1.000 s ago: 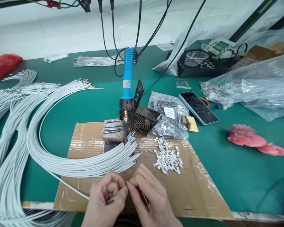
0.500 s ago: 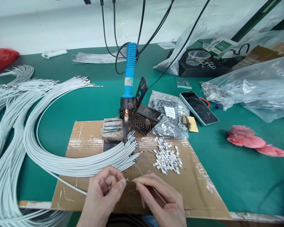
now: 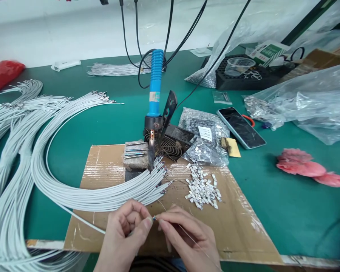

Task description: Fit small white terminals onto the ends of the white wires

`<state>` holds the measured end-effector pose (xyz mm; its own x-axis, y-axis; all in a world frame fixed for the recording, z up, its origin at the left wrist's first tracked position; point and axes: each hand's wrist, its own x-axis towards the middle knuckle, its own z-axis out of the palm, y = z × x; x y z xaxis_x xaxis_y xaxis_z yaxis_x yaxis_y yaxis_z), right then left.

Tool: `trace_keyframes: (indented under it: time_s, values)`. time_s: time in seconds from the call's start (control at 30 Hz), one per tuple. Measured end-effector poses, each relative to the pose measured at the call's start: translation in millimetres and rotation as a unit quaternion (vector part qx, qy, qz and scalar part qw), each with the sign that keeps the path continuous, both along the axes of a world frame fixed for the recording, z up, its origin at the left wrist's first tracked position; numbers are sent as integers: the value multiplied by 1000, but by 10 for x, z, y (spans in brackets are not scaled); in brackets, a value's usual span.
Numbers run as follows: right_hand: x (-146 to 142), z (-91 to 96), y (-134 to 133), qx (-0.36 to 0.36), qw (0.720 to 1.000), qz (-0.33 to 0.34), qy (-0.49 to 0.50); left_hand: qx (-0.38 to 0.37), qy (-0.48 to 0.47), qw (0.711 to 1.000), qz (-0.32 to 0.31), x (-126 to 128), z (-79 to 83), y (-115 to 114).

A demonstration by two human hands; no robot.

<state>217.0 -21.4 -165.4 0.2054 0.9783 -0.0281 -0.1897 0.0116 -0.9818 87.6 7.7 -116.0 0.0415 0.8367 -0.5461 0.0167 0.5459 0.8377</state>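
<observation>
White wire [image 3: 82,222], light and limp: left hand [image 3: 124,238] pinches it just behind the stripped tip, right hand [image 3: 187,238] pinches thin strand [image 3: 187,233] beside that grip.

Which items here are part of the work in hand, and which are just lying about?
In use: left hand, right hand, white wire, soldering iron, wire bundle, metal terminals, cardboard.
Lying about: phone, red bag, pink cloth, plastic cup.

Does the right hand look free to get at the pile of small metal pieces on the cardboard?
Probably yes: the pile of metal pieces lies uncovered just beyond the right hand, though its fingers pinch a thin wire.
</observation>
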Motion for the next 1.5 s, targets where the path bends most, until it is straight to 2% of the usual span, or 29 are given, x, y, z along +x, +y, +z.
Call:
trace_keyframes:
  time_s: [0.33, 0.43, 0.57, 0.7, 0.9, 1.07, 1.33, 1.43, 1.5]
  values:
    - [16, -62, 5, 12, 1000, 18, 11, -9, -22, 1000, -3, -37, -56, -30]
    - [84, -80, 27, 92, 992, 40, -75, -8, -21, 1000, 5, -21, -29, -27]
    - [170, -52, 63, 234, 944, 50, -228, -14, -23, 999, 23, -1, -21, -27]
    - [206, -38, 67, 271, 926, 18, -264, -5, -11, 999, 29, 3, -28, -20]
    - [289, -37, 67, 200, 944, 9, -264, 4, 25, 999, 21, 17, 1, -9]
    - [297, -39, 95, 112, 971, 105, -186, 8, 42, 999, 5, 26, -24, -40]
    - [271, 64, 185, 66, 957, 219, -179, 13, 37, 998, -38, -4, -72, -65]
    - [293, 112, 229, 76, 942, 266, -188, 6, 22, 998, -58, -18, -72, -64]
    - [300, 110, 244, 94, 937, 264, -209, 1, 8, 998, -66, -23, -67, -55]
